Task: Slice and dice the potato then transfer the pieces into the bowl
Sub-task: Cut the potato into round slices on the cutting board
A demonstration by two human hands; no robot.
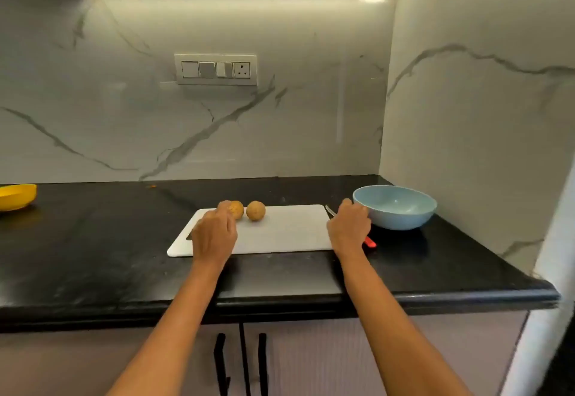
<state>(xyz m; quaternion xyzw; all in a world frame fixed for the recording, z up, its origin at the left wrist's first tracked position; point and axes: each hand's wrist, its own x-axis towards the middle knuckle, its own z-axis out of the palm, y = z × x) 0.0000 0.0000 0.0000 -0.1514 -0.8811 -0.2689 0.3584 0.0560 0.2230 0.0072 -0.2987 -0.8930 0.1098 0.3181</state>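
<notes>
We see two whole potatoes on the white board (280,234) at centre frame, both near its far edge. The left potato (236,209) is partly covered by the left hand (214,237), whose fingers reach over it. Whether that grip is already closed on the potato or only touching it, we cannot tell, because the back of the hand hides the fingertips. The right potato (255,210) sits just beside it, free and untouched.

The right hand (348,230) lies over the knife (368,241) at the board's right edge. A bit of blade shows beyond the fingers and the red handle end sticks out below the wrist. The fingers curl down over the handle, but we cannot say whether they have closed on it.

The blue bowl (395,207) stands on the black bench (93,255) just right of the board, empty as far as we can see. That spot suits the job, since cut pieces would have only a short way to go. The knife lies between board and bowl, handy for the right hand.

We judge the task to be at its very start, with nothing cut. A yellow bowl (17,196) sits at the far left, well apart from the work.
</notes>
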